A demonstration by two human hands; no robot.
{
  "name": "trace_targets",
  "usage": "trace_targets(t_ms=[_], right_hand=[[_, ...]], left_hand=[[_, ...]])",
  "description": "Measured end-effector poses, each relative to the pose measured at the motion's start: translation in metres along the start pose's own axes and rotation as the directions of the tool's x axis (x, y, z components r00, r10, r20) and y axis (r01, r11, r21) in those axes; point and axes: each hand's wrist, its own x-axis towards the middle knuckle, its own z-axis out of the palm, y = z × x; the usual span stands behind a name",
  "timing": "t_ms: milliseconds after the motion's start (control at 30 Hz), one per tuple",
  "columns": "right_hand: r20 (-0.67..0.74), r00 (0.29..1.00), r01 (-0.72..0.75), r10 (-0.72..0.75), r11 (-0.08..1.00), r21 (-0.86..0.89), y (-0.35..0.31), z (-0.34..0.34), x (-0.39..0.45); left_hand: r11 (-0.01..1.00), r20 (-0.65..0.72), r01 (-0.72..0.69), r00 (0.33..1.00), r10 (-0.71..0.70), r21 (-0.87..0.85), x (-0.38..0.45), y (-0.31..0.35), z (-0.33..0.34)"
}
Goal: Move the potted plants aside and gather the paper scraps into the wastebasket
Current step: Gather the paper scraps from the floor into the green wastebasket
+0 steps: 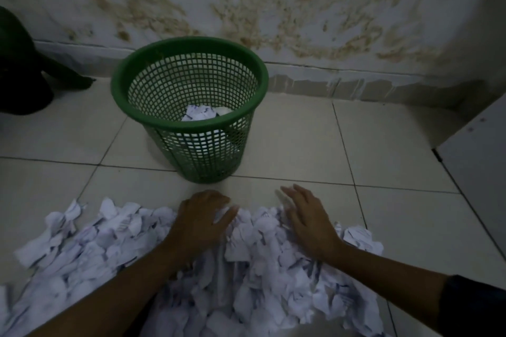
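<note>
White crumpled paper scraps [90, 249] heaped on tiles.

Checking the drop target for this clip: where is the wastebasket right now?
In the head view, the green wastebasket stands upright on the tiled floor near the stained wall, just beyond both hands and the paper scraps.

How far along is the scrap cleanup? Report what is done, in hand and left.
Done: a few scraps already lie in the green wastebasket, and no pot stands among the paper; a dark green shape at the left edge may be a plant. In hand: the left hand curls into the pile and the right hand lies spread on it. Left: nearly the whole pile on the floor tiles.
</note>
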Motion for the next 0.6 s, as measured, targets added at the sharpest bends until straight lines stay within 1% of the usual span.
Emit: trace_targets(t_ms=[33, 67, 100, 133, 200, 267, 333, 433, 500, 600], right_hand=[[-0.018, 0.998, -0.055, 0.054, 0.996, -0.074, -0.002, 0.001, 0.001], [-0.017, 0.995, -0.095, 0.094, 0.987, -0.128, -0.007, 0.005, 0.001], [-0.006, 0.994, -0.112, 0.112, 0.982, -0.150, -0.014, 0.009, -0.001], [0.014, 0.994, -0.110, 0.113, 0.984, -0.137, -0.021, 0.015, -0.003], [0.087, 0.991, -0.095, 0.098, 0.995, -0.043, -0.036, 0.030, -0.007], [0.168, 0.983, -0.080, 0.071, 0.996, 0.049, -0.044, 0.045, -0.009], [0.231, 0.971, -0.090, 0.056, 0.986, 0.137, -0.049, 0.053, -0.006], [0.292, 0.956, -0.044, -0.016, 0.980, 0.196, -0.056, 0.048, -0.001], [0.305, 0.950, -0.008, -0.059, 0.977, 0.215, -0.057, 0.041, 0.001], [0.228, 0.971, 0.017, -0.077, 0.967, 0.254, -0.063, 0.024, 0.005]], left_hand=[[0.991, -0.005, 0.135, 0.991, -0.135, -0.013, -0.006, 0.001, -0.001], [0.976, 0.008, 0.215, 0.977, -0.215, -0.024, -0.011, 0.001, 0.000], [0.974, 0.017, 0.225, 0.974, -0.225, -0.012, -0.016, 0.002, 0.002], [0.978, 0.022, 0.207, 0.978, -0.207, -0.005, -0.020, 0.005, 0.004], [0.980, 0.087, 0.182, 0.981, -0.176, -0.075, -0.025, 0.013, 0.006], [0.958, 0.164, 0.215, 0.969, -0.185, -0.190, -0.027, 0.021, 0.010], [0.923, 0.180, 0.248, 0.963, -0.201, -0.295, -0.029, 0.026, 0.013], [0.883, 0.209, 0.258, 0.960, -0.187, -0.392, -0.029, 0.021, 0.010], [0.885, 0.187, 0.218, 0.971, -0.152, -0.412, -0.029, 0.013, 0.006], [0.880, 0.098, 0.176, 0.984, -0.148, -0.441, -0.024, 0.007, -0.010]])
